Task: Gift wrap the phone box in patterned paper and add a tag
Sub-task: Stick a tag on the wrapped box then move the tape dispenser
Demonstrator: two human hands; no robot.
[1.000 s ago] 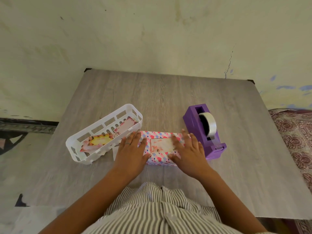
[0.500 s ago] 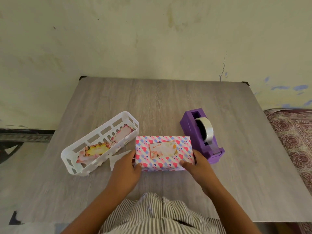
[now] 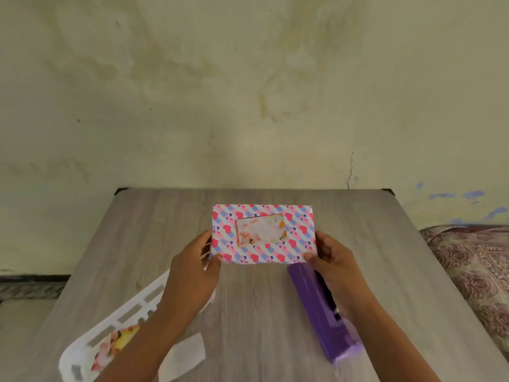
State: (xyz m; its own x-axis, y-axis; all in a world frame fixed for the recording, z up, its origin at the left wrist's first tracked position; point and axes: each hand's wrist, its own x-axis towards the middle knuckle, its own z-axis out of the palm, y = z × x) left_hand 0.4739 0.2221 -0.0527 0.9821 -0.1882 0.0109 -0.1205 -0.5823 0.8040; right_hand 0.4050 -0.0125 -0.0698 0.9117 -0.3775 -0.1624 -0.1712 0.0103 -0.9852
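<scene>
The phone box (image 3: 298, 244), wrapped in paper with pink hearts and blue stripes, is held up above the table with its top face tilted toward me. A floral tag (image 3: 261, 229) is stuck on the middle of that face. My left hand (image 3: 192, 267) grips the box's left end, thumb on the front corner. My right hand (image 3: 332, 264) grips the right end in the same way.
A purple tape dispenser (image 3: 321, 312) stands on the grey wooden table (image 3: 256, 312) under my right forearm. A white slotted basket (image 3: 115, 329) with spare tags lies at the lower left, a white paper scrap (image 3: 186, 357) beside it. A patterned cloth (image 3: 473, 266) lies right of the table.
Both hands went from pressing on the box to gripping its ends, then lifted it off the table and moved it away from me. The view tilted upward.
</scene>
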